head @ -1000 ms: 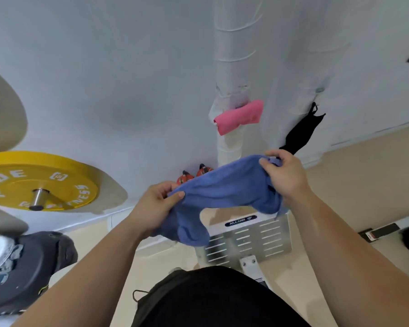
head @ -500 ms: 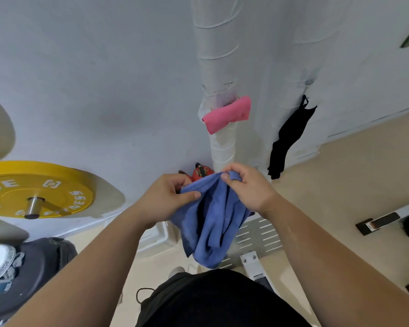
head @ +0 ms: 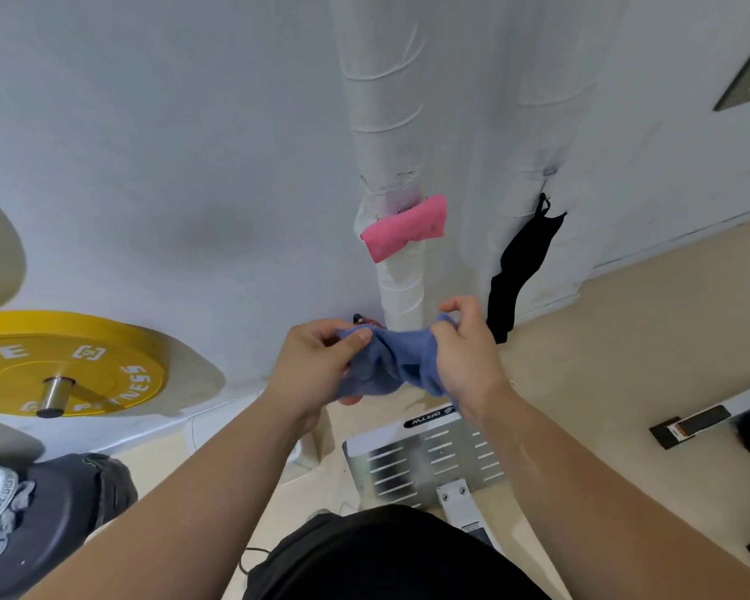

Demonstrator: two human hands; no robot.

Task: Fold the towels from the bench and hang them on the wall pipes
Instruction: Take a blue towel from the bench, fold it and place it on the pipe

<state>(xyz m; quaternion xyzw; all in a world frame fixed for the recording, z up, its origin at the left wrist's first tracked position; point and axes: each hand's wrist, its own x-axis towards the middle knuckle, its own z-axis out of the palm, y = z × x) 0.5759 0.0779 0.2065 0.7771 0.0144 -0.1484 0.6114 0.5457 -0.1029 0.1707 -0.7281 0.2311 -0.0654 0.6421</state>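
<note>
A blue towel [head: 392, 365] is bunched between both hands in front of the wall. My left hand [head: 317, 365] pinches its left end with thumb on top. My right hand [head: 466, 359] grips its right end, fingers curled over the top edge. Behind them a white wrapped pipe [head: 386, 136] runs up the wall, with a folded pink towel [head: 403, 229] hanging on it. A black cloth [head: 522, 266] hangs from a second wrapped pipe [head: 533, 123] to the right.
A yellow weight plate [head: 61, 361] on a bar juts out at the left. A dark bag [head: 57, 517] lies at the lower left. A perforated metal foot plate [head: 425, 461] sits on the beige floor below my hands. A red object [head: 364, 320] peeks out by the pipe base.
The towel went from stretched wide, to hanging doubled from hands held together, to a short bunched bundle now. My hands have spread slightly apart again.
</note>
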